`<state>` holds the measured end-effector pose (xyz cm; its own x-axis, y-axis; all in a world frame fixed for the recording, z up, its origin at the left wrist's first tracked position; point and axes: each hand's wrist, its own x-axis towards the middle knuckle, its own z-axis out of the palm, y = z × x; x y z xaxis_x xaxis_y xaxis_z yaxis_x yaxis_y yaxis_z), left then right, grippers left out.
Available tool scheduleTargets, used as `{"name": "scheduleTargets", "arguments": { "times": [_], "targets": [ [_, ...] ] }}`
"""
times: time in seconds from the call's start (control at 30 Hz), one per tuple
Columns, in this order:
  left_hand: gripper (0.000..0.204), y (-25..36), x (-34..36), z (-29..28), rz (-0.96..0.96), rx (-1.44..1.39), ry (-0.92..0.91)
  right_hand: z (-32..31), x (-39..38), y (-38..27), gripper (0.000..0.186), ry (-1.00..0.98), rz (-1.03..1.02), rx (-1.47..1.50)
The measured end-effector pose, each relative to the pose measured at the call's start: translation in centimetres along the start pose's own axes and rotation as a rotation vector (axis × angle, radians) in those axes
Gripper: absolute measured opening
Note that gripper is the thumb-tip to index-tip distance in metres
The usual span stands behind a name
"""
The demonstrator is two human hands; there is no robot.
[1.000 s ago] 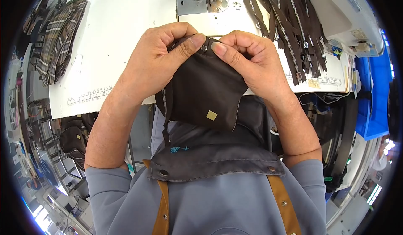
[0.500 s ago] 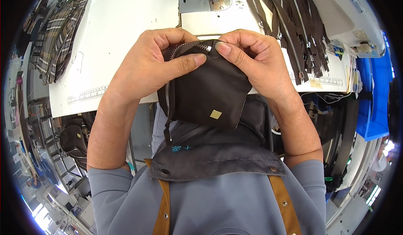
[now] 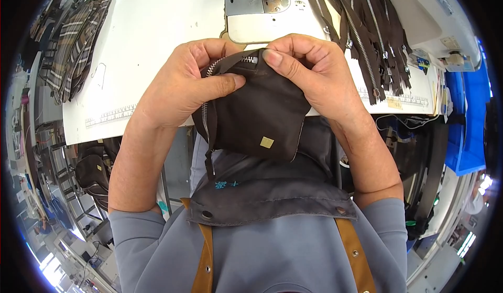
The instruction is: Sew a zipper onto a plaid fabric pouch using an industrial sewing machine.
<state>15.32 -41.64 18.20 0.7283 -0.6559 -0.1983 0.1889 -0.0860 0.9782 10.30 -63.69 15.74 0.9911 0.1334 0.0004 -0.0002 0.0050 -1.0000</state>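
Between my hands hangs a dark brown fabric piece (image 3: pixel 257 109) with a small yellow square sticker near its lower edge. A metal-toothed zipper (image 3: pixel 205 120) runs along its left side and curves over the top, its loose end dangling below. My left hand (image 3: pixel 196 75) pinches the zippered edge at the upper left, thumb in front and fingers behind. At the top right corner, just beside the zipper's end, my right hand (image 3: pixel 314 73) grips the fabric, with the thumb on the front. The fingertips behind the cloth are hidden.
A sewing machine (image 3: pixel 262 2) stands at the far middle of the white table (image 3: pixel 157 26). Several brown zippers (image 3: pixel 361 36) lie to its right. Folded plaid fabric (image 3: pixel 78 47) sits at the far left. A blue bin (image 3: pixel 466 136) is at the right.
The fabric piece has shifted slightly left between my hands. My left thumb has slid a little left along the zippered edge, and my right thumb has also moved slightly left.
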Motion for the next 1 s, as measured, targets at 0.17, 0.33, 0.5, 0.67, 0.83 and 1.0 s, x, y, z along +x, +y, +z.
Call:
{"name": "scheduleTargets", "arguments": {
  "times": [0.17,0.33,0.5,0.67,0.83,1.0],
  "targets": [
    [0.024,0.2,-0.5,0.7,0.010,-0.063,0.058,0.3,0.1,0.1,0.020,0.014,-0.037,-0.010],
    [0.020,0.1,-0.3,0.9,0.013,-0.056,0.100,0.3,0.1,0.2,0.020,0.016,-0.058,-0.024],
    [0.016,-0.5,-0.5,0.6,0.074,-0.081,0.092,0.3,0.3,0.2,0.018,0.009,-0.035,-0.044],
    [0.016,-0.6,-0.8,0.3,0.114,-0.100,0.105,0.6,0.4,0.2,0.020,0.012,-0.037,-0.009],
    [0.016,-0.1,-1.0,0.6,0.051,-0.143,0.132,0.7,0.1,-0.6,0.024,0.007,-0.026,-0.014],
    [0.014,0.1,-1.2,0.8,0.079,-0.106,0.144,0.3,-0.2,-1.0,0.026,-0.107,-0.017,-0.049]
  ]
}}
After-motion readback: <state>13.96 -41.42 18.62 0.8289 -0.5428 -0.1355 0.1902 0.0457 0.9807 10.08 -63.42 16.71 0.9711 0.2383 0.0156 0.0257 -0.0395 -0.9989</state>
